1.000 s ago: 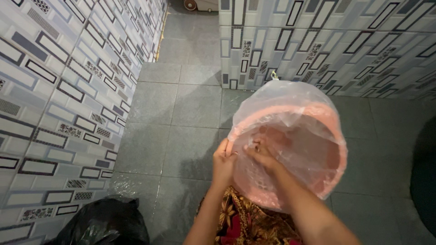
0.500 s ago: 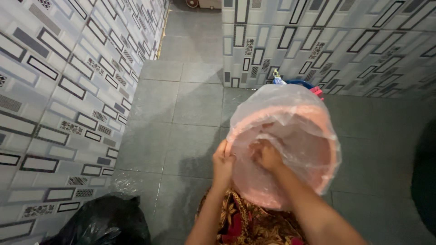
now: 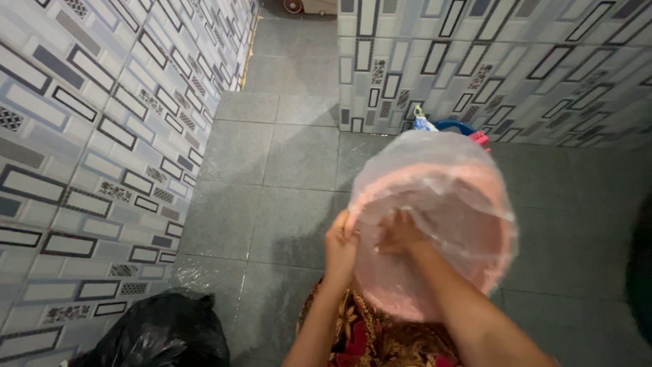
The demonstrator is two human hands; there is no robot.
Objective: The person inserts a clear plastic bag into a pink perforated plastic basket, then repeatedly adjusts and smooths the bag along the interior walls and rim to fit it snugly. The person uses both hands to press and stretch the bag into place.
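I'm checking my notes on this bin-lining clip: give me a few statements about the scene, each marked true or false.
1. A clear plastic bag covers the pink bin. True.
2. The left hand grips the bin's near rim. True.
3. The right hand rests on the floor. False: it is inside the bin's mouth, against the bag.
4. A black bag lies at the lower left. True.
5. The floor is wooden. False: grey tiles.

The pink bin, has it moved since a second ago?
Yes. The pink bin has dropped slightly against the back wall, uncovering the blue thing behind it.
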